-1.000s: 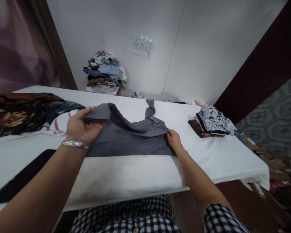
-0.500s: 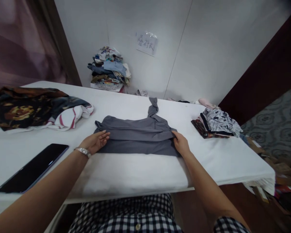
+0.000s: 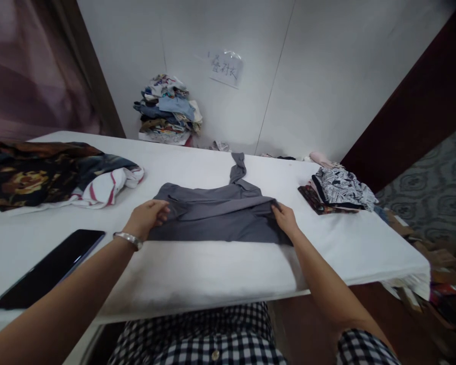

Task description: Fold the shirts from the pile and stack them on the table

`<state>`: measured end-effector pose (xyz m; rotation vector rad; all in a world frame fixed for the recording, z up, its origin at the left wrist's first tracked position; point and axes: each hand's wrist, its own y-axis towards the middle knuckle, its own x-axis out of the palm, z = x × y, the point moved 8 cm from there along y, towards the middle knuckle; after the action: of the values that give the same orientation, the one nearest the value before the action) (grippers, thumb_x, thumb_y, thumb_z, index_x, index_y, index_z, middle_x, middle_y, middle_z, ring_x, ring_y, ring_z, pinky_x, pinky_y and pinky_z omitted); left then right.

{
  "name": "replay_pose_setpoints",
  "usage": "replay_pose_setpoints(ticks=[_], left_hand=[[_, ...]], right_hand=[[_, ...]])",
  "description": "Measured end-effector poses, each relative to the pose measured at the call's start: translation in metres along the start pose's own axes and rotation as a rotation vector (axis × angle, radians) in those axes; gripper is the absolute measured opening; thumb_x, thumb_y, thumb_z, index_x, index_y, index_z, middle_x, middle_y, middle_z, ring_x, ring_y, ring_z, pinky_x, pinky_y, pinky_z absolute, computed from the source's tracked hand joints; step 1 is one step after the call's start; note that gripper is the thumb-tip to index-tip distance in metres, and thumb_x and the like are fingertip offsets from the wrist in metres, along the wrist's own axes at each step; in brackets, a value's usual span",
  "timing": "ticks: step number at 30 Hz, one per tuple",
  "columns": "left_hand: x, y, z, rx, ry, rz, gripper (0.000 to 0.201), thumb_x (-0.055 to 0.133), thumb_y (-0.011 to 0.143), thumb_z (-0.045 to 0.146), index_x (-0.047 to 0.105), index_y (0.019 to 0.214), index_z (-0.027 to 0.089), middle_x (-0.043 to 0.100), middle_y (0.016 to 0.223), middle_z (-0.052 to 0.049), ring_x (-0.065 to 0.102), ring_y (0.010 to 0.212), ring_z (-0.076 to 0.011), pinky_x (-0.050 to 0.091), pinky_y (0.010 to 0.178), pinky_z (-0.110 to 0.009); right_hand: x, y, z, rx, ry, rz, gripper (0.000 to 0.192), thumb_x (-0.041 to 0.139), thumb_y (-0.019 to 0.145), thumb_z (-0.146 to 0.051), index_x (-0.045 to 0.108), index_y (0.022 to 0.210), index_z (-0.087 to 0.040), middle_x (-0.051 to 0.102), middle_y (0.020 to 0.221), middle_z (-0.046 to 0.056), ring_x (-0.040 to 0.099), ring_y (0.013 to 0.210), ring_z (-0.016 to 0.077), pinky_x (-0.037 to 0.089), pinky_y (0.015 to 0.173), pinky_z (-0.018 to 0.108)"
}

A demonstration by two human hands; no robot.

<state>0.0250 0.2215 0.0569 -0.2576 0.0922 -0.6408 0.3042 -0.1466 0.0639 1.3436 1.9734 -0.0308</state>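
A grey shirt (image 3: 220, 223) lies folded into a wide strip before me, with one sleeve (image 3: 237, 165) stretching away toward the back edge. My left hand (image 3: 148, 217), a silver band at its wrist, is closed at the strip's left end, its fingers curled on the cloth. At the other end my right hand (image 3: 286, 219) pinches the fabric between thumb and fingers. The upper layer is slightly lifted and creased between my hands.
A phone (image 3: 49, 268) lies left of my forearm on the white-covered table (image 3: 209, 276). Crumpled dark floral and striped clothes (image 3: 53, 175) sit at the left. Folded garments (image 3: 338, 190) are stacked at the right. Another clothes pile (image 3: 169, 109) stands by the wall.
My left hand has turned and curled its fingers at the shirt's left end. The right end of the upper layer is raised slightly, and the cloth has more creases.
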Motion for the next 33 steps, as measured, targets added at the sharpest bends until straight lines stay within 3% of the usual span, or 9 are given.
replay_pose_setpoints(ticks=[3,6,10,14,18,22,28,30,33], left_hand=[[0.007,0.003,0.013,0.327,0.405,-0.019,0.018,0.069,0.067,0.023,0.070,0.085,0.021,0.069,0.086,-0.004,0.060,0.071,-0.0166,0.049,0.061,-0.024],[0.038,0.005,0.019,0.728,0.985,-0.134,0.031,0.058,0.074,0.023,0.069,0.103,0.020,0.067,0.114,-0.010,0.059,0.106,-0.0271,0.046,0.094,-0.039],[0.059,0.024,0.003,0.826,1.414,-0.250,0.051,0.045,0.073,0.006,0.063,0.118,0.019,0.053,0.137,-0.013,0.046,0.127,-0.0284,0.040,0.102,-0.044],[0.063,0.034,0.002,0.799,1.480,-0.291,0.057,0.045,0.070,0.002,0.062,0.121,0.023,0.046,0.144,-0.012,0.040,0.133,-0.0304,0.042,0.098,-0.047],[0.076,0.027,0.005,0.891,1.534,-0.409,0.067,0.045,0.069,0.001,0.053,0.130,0.028,0.043,0.146,-0.009,0.040,0.133,-0.0257,0.041,0.099,-0.043],[0.082,0.020,0.018,0.971,1.552,-0.448,0.040,0.046,0.071,0.004,0.068,0.099,0.021,0.058,0.130,-0.007,0.050,0.122,-0.0220,0.043,0.092,-0.035],[0.045,0.013,0.054,0.968,1.509,-0.137,0.023,0.045,0.076,0.013,0.064,0.089,0.013,0.064,0.100,-0.017,0.059,0.098,-0.0267,0.044,0.084,-0.039],[0.031,0.006,0.050,0.973,1.501,-0.120,0.020,0.046,0.076,0.014,0.063,0.086,0.015,0.064,0.101,-0.015,0.058,0.100,-0.0262,0.043,0.087,-0.039],[0.015,-0.003,0.034,0.962,1.504,-0.164,0.015,0.048,0.075,0.015,0.062,0.077,0.019,0.066,0.097,-0.010,0.060,0.096,-0.0230,0.043,0.089,-0.036]], right_hand=[[0.003,-0.011,0.004,-0.016,0.110,-0.020,0.035,0.049,0.079,-0.032,0.072,0.101,-0.018,0.073,0.098,0.003,0.065,0.095,0.0233,0.049,0.088,0.037],[0.005,-0.017,0.006,0.010,0.182,0.023,0.038,0.051,0.075,-0.029,0.071,0.105,-0.018,0.072,0.106,0.004,0.064,0.102,0.0231,0.047,0.095,0.038],[0.005,-0.020,0.008,0.027,0.206,0.077,0.037,0.052,0.075,-0.032,0.072,0.103,-0.017,0.072,0.105,0.006,0.064,0.102,0.0236,0.046,0.097,0.040],[-0.003,-0.024,0.024,0.087,0.205,0.199,0.041,0.050,0.076,-0.034,0.070,0.106,-0.015,0.071,0.108,0.008,0.063,0.104,0.0244,0.045,0.099,0.043],[-0.003,-0.026,0.033,0.102,0.201,0.206,0.047,0.047,0.075,-0.030,0.066,0.116,-0.014,0.070,0.110,0.008,0.063,0.104,0.0238,0.048,0.097,0.043],[-0.003,-0.027,0.032,0.100,0.199,0.192,0.048,0.046,0.074,-0.029,0.067,0.114,-0.015,0.067,0.117,0.008,0.059,0.111,0.0231,0.042,0.103,0.042],[-0.008,-0.031,0.028,0.107,0.186,0.215,0.048,0.045,0.074,-0.030,0.068,0.113,-0.013,0.069,0.111,0.009,0.062,0.101,0.0230,0.046,0.097,0.043],[-0.007,-0.032,0.027,0.091,0.186,0.205,0.044,0.046,0.074,-0.030,0.070,0.107,-0.015,0.070,0.106,0.009,0.063,0.098,0.0230,0.047,0.095,0.042],[-0.005,-0.032,0.023,0.021,0.219,0.171,0.029,0.046,0.070,-0.027,0.072,0.080,-0.020,0.071,0.101,0.007,0.063,0.098,0.0228,0.047,0.094,0.042]])
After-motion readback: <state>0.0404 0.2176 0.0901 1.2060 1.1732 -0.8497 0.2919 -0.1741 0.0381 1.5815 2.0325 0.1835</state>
